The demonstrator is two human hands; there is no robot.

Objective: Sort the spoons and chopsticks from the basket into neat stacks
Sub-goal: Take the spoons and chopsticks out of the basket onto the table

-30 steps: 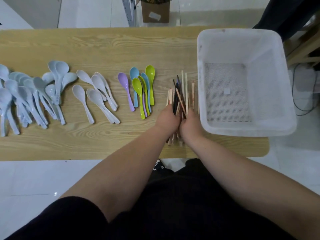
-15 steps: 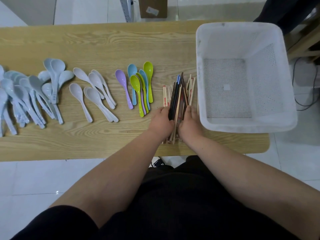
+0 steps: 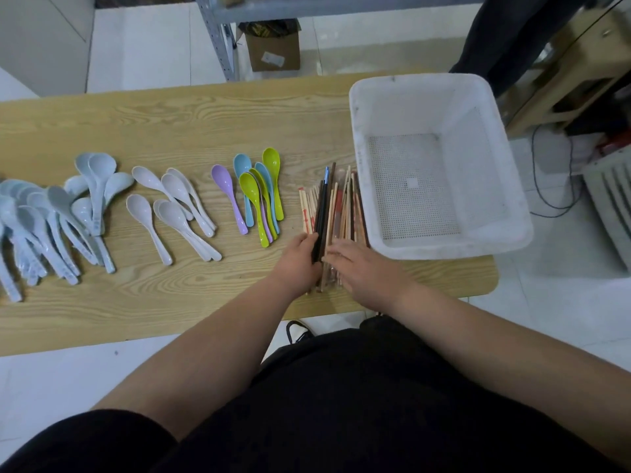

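Chopsticks lie bundled on the desk, between the spoons and the basket — left hand grips the dark ones, right hand presses flat on top. The red print on some sticks is too small to read.

Your head cam tilting steeply down over table, wide-angle, close; left hand, right hand sitting mid-frame.

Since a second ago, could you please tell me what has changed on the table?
The right hand has left the side of the chopsticks and now lies flat across them. The left hand still grips their left side. The spoons and basket stayed put.
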